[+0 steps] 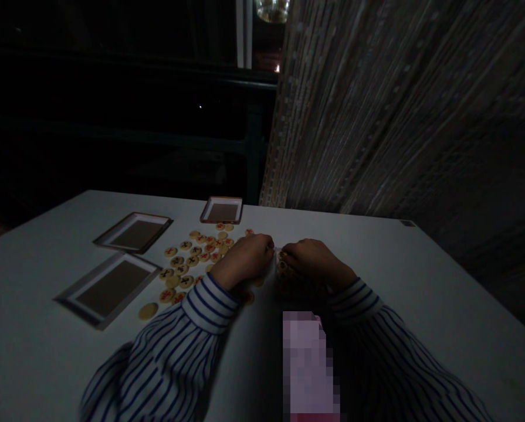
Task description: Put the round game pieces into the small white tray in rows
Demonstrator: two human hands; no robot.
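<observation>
Round Chinese chess pieces [204, 257], pale wood with red or black characters, lie loosely spread to the left of my hands and partly behind my left forearm. My left hand [247, 258] is closed, its fingertips pinched at the thin edge of what looks like a clear plastic bag [284, 276] with more pieces inside. My right hand [315, 259] is also closed, fingers curled at the bag's upper right edge. The two hands are a small gap apart. Dim light and shadow hide the lower part of the bag.
Three shallow rectangular trays or lids stand on the white table [359, 240]: a near-left one [64, 299], one behind it [112, 228] and a small far one [240, 211]. A string curtain [328, 117] hangs beyond the far edge, beside a dark railing [178, 140].
</observation>
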